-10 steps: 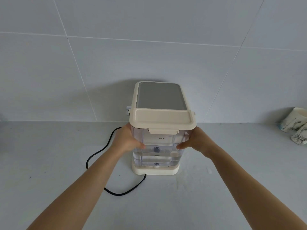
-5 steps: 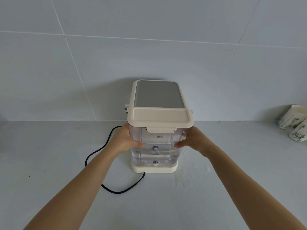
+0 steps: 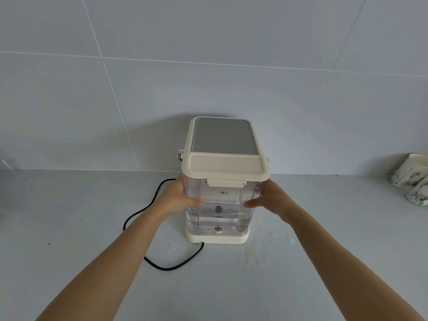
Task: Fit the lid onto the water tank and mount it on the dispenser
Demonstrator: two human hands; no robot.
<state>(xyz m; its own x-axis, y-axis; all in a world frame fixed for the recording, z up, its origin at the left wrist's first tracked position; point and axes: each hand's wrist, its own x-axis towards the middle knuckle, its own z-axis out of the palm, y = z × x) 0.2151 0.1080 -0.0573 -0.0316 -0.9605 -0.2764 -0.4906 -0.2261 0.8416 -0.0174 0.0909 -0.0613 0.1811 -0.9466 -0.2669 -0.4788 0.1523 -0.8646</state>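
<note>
A clear water tank (image 3: 220,200) with water in its lower part stands on the cream base (image 3: 217,237) of the dispenser (image 3: 223,137), which has a grey top panel. A cream lid (image 3: 225,166) sits on the tank with its front latch down. My left hand (image 3: 177,199) presses the tank's left side and my right hand (image 3: 268,199) presses its right side, thumbs on the front face.
A black power cord (image 3: 162,266) loops over the grey counter to the left and front of the base. Two patterned white cups (image 3: 411,177) lean at the far right by the tiled wall.
The tank has come down a little onto the base between my hands. Both hands keep their hold on its sides.
</note>
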